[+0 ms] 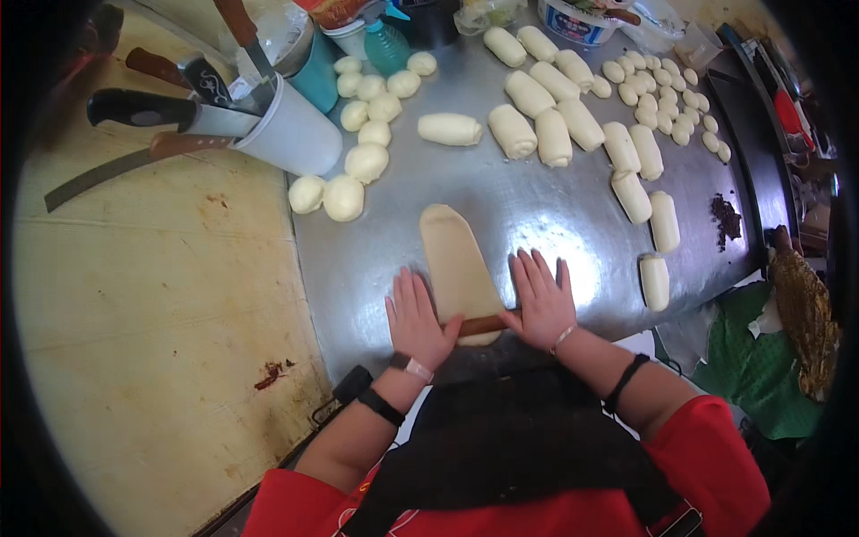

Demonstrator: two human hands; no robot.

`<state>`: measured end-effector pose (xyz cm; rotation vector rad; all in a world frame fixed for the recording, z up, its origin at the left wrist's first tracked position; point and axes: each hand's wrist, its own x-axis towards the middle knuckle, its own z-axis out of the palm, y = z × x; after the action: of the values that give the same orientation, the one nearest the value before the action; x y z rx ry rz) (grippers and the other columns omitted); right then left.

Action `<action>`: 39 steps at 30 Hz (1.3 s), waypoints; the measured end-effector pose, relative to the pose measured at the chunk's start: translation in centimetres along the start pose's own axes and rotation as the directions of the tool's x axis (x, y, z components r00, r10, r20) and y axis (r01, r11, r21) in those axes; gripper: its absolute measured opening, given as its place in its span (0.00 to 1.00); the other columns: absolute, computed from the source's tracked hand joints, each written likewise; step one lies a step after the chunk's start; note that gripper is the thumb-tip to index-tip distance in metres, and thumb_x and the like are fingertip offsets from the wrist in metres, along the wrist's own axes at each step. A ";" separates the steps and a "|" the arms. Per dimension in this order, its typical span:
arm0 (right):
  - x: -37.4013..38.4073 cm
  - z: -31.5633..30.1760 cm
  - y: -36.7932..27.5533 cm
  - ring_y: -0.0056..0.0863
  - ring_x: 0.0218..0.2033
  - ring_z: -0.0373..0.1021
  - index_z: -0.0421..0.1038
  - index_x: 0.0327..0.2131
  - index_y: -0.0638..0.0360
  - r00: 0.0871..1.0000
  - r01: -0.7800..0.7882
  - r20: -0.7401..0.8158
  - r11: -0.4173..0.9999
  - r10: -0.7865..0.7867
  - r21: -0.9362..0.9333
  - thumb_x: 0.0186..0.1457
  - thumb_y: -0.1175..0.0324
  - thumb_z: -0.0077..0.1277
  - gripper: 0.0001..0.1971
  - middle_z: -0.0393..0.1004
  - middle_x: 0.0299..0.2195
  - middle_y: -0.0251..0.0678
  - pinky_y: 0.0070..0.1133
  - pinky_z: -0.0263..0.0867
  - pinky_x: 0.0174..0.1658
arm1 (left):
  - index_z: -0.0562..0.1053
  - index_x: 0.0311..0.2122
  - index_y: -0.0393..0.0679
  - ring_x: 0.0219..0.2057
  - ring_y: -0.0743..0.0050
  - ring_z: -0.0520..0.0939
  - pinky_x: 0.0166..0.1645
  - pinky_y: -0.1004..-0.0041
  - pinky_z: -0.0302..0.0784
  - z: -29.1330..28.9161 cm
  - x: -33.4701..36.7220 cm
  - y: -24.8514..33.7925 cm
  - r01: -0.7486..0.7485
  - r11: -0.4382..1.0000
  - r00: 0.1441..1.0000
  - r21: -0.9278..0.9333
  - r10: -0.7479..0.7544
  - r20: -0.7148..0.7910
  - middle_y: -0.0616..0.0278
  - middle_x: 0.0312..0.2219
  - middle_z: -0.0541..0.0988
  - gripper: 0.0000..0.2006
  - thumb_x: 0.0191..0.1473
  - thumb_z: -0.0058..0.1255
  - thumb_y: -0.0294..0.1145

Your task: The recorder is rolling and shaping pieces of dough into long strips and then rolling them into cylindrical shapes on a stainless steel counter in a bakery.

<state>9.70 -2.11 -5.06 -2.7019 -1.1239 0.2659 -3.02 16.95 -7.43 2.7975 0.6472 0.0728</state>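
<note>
A long, flattened strip of dough [458, 259] lies on the metal table, stretching away from me and rounded at its far end. Across its near end rests a brown wooden rolling pin [484, 326]. My left hand [419, 322] lies flat over the pin's left end, fingers stretched forward and thumb toward the middle. Over the right end, my right hand [542, 304] is also flat, its fingers spread. The palms cover both ends of the pin. A short edge of dough shows on the near side of the pin.
Round dough balls [367, 164] line the table's left side. Rolled dough cylinders [555, 134] lie at the back and right, with small dough pieces [658, 94] beyond. A white container [291, 134] of knives stands at left, blades and handles jutting out. Dark crumbs [726, 222] lie at right.
</note>
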 end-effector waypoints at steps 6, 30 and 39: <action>-7.8 0.7 0.7 0.37 0.58 0.60 0.62 0.59 0.55 0.984 0.179 0.023 0.983 -0.179 -0.027 0.51 0.54 0.54 0.32 0.65 0.57 0.37 0.41 0.55 0.59 | 0.62 0.58 0.35 0.60 0.37 0.61 0.61 0.49 0.59 0.5 -8.0 -0.7 -0.168 0.970 0.965 -0.173 0.198 0.173 0.43 0.60 0.61 0.33 0.50 0.56 0.43; 15.2 -1.1 -0.6 0.44 0.41 0.69 0.74 0.33 0.57 0.989 0.097 -0.143 0.872 -0.031 0.481 0.49 0.60 0.58 0.13 0.71 0.38 0.43 0.34 0.66 0.45 | 0.72 0.37 0.37 0.42 0.48 0.73 0.47 0.58 0.68 -2.1 13.7 -1.3 0.171 0.836 0.981 -0.522 -0.192 0.015 0.48 0.38 0.73 0.14 0.50 0.59 0.35; 16.2 -4.4 -0.2 0.29 0.31 0.73 0.75 0.40 0.56 0.947 0.081 0.152 0.668 -0.283 0.739 0.46 0.64 0.64 0.17 0.76 0.28 0.38 0.25 0.70 0.39 | 0.72 0.36 0.40 0.29 0.78 0.75 0.35 0.74 0.72 -9.0 14.9 -1.5 0.160 0.750 0.913 -0.641 0.133 0.385 0.66 0.26 0.75 0.11 0.50 0.61 0.30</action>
<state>21.86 9.09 -2.22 -1.8544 -1.0403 0.8513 8.73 27.02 0.63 2.0144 0.4190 -0.2407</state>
